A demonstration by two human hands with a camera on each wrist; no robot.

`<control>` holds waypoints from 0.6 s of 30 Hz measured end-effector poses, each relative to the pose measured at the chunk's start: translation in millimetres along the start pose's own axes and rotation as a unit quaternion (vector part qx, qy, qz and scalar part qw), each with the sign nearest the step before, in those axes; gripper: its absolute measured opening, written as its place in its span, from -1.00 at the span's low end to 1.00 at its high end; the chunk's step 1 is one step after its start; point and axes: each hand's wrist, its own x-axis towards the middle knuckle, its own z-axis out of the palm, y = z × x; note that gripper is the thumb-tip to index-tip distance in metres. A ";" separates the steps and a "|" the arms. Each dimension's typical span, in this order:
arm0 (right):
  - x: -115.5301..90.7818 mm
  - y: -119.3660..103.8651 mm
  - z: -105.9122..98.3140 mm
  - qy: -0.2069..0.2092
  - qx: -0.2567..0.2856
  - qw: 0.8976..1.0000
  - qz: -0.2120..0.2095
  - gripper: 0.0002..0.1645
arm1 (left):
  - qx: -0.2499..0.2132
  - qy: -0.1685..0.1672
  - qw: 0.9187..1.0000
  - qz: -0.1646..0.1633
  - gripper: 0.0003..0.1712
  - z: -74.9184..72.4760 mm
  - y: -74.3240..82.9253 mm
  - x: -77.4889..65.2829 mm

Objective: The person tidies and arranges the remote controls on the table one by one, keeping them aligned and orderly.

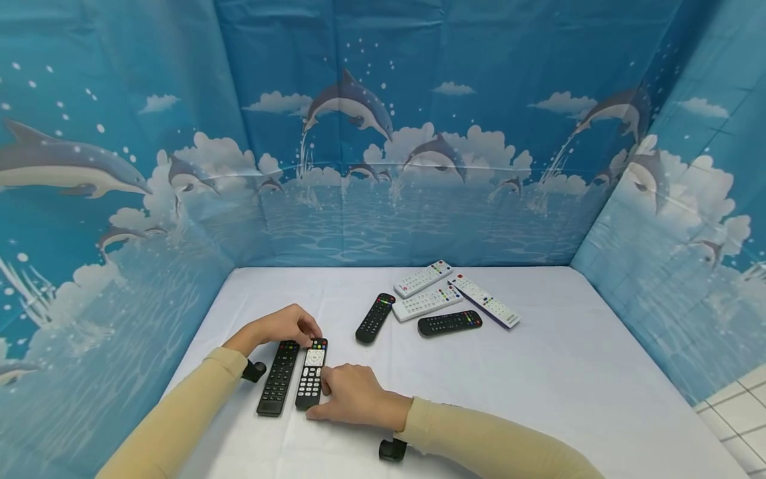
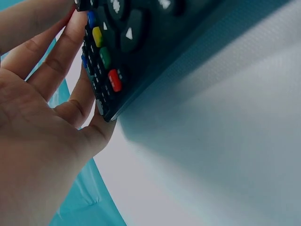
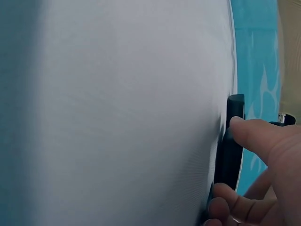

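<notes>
A black remote control with a white button pad point(image 1: 308, 382) lies on the white table, its top end pointing away from me. My left hand point(image 1: 286, 327) grips it at the top end, the thumb near the upper left corner. At its lower right side, my right hand point(image 1: 354, 397) holds it, thumb at the bottom end and fingers along the edge. Just left of it, nearly parallel, lies an all-black remote control point(image 1: 278, 380). This one fills the upper part of the left wrist view, and in the right wrist view my thumb point(image 3: 249, 132) touches a dark remote's end.
Farther back lie two black remotes, one slanted point(image 1: 376, 318) and one sideways point(image 1: 450, 323). Beside them are white remotes, two stacked close together point(image 1: 422, 278) point(image 1: 427, 303) and one at right point(image 1: 486, 301). A dolphin-print curtain point(image 1: 407, 219) surrounds the white tabletop point(image 1: 538, 392).
</notes>
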 end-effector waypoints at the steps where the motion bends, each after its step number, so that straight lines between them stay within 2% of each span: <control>1: 0.1 -0.1 -0.2 0.001 0.000 1.000 -0.002 -0.45 | -0.002 -0.001 1.000 0.002 -0.76 -0.3 0.3 -0.4; 10: -0.9 -1.7 -2.0 0.005 0.008 0.999 -0.032 -0.49 | -0.004 -0.002 1.000 0.001 -0.77 -1.0 1.2 -5.0; 18: -2.9 -0.6 -1.2 0.005 0.005 0.999 -0.033 -0.50 | -0.009 -0.003 1.000 0.002 -0.76 1.0 2.2 -5.3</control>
